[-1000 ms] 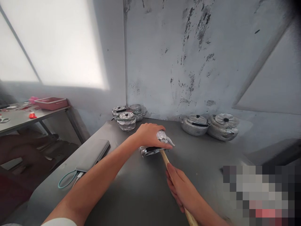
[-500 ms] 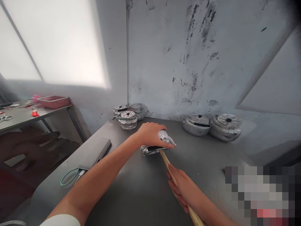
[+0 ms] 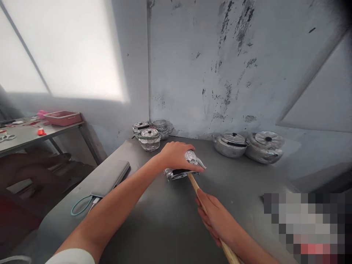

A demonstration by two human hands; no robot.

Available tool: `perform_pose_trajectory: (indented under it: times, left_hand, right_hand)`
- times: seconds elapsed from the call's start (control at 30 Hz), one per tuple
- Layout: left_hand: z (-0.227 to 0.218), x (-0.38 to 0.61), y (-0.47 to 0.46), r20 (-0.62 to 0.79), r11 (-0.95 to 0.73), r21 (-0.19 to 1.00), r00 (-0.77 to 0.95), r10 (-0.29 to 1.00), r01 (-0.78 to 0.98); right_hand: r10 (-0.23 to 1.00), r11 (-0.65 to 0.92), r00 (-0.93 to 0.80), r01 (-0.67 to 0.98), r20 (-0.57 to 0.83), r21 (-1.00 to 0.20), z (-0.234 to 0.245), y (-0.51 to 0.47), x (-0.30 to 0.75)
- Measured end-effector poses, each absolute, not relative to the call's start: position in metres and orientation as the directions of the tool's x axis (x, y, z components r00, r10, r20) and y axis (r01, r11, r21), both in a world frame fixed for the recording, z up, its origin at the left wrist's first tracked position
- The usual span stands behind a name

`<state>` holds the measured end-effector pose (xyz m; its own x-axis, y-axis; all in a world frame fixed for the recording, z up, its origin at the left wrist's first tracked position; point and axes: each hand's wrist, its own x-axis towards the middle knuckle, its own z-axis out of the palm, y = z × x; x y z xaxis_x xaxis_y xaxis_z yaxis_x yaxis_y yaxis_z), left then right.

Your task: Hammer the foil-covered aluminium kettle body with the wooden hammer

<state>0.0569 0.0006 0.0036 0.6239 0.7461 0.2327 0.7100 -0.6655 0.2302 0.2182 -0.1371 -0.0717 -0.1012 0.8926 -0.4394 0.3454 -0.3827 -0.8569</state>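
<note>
My left hand (image 3: 177, 156) is clamped over a small, dented silvery kettle (image 3: 190, 156) on the table, and a pale curved spout (image 3: 201, 163) pokes out on its right. Much of the kettle's body is hidden under the palm. My right hand (image 3: 210, 216) is wrapped round a long wooden handle (image 3: 193, 182), which slants from the lower right up to the kettle. The handle's far end meets a dark strip (image 3: 180, 171) at the kettle's near side; I cannot tell whether that strip belongs to the handle or the kettle.
Several silvery lidded pots (image 3: 149, 139) cluster at the back left corner of the grey table (image 3: 154, 223). Two larger kettles (image 3: 230, 144) sit by the wall at right. A grey power bank (image 3: 111, 178) with a teal loop lies left. A side table bears a pink basket (image 3: 63, 118).
Almost nothing differs. Both hands keep their holds on the kettle and the wooden handle, and the view has shifted very slightly.
</note>
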Motion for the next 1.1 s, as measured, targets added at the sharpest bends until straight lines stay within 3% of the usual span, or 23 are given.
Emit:
perform_pose_trajectory:
  times: [0.27, 0.63, 0.9, 1.1]
  left_hand:
    - [0.0037, 0.0570, 0.0019, 0.234, -0.671, 0.247, 0.629, 0.741, 0.699]
    - [0.0038, 0.0578, 0.0010, 0.224, -0.661, 0.228, 0.622, 0.750, 0.715]
    - [0.0039, 0.0564, 0.0020, 0.242, -0.669, 0.239, 0.624, 0.743, 0.704]
    - [0.0032, 0.0561, 0.0024, 0.245, -0.669, 0.241, 0.623, 0.743, 0.703]
  right_hand:
    - [0.876, -0.412, -0.082, 0.382, -0.475, -0.827, -0.0760, -0.1368, 0.2173]
    - [0.920, -0.313, -0.103, 0.390, -0.379, -0.866, -0.0728, -0.1339, 0.2209]
    - [0.883, -0.393, -0.087, 0.400, -0.461, -0.828, -0.0759, -0.1339, 0.2218]
    - [0.933, -0.279, -0.073, 0.468, -0.351, -0.839, -0.0771, -0.1339, 0.2236]
